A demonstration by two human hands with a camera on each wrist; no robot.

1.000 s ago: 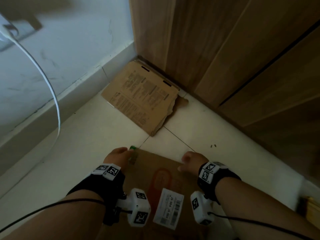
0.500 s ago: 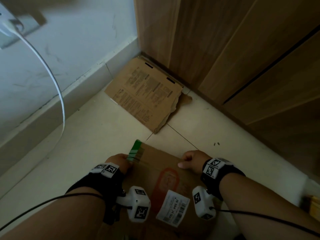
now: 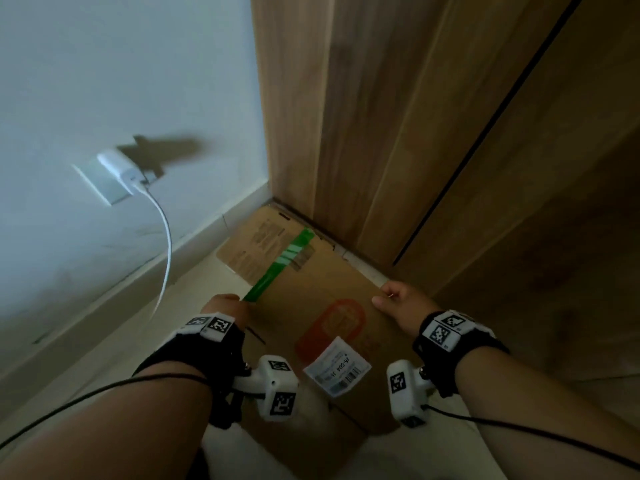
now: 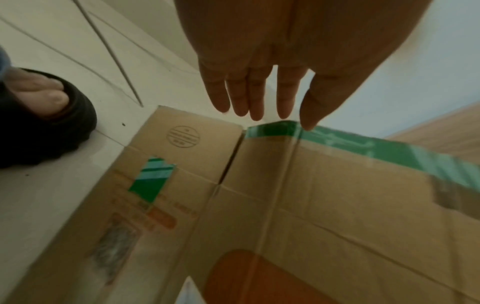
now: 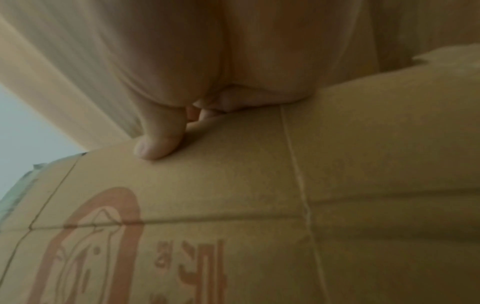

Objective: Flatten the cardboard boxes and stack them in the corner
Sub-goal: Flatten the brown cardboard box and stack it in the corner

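Right wrist view shows my right hand [image 5: 233, 86] gripping the near right edge of the flattened box [image 5: 259, 205], thumb [image 5: 158, 139] pressed on top and the other fingers curled under. Over on the other side, my left hand [image 4: 259, 72] has its fingers straight and together, tips at the box's left edge beside the green tape [image 4: 337, 139]; it is not gripping anything. From the head view, the box [image 3: 332, 292] reaches into the corner and overlaps a printed cardboard sheet [image 3: 252, 244] lying flat where the white wall [image 3: 121, 81] meets the wooden panels [image 3: 381, 116]. A white label [image 3: 337, 365] sits on the box between my wrists. A charger [image 3: 121, 168] with a white cable [image 3: 168, 244] hangs from the wall socket.
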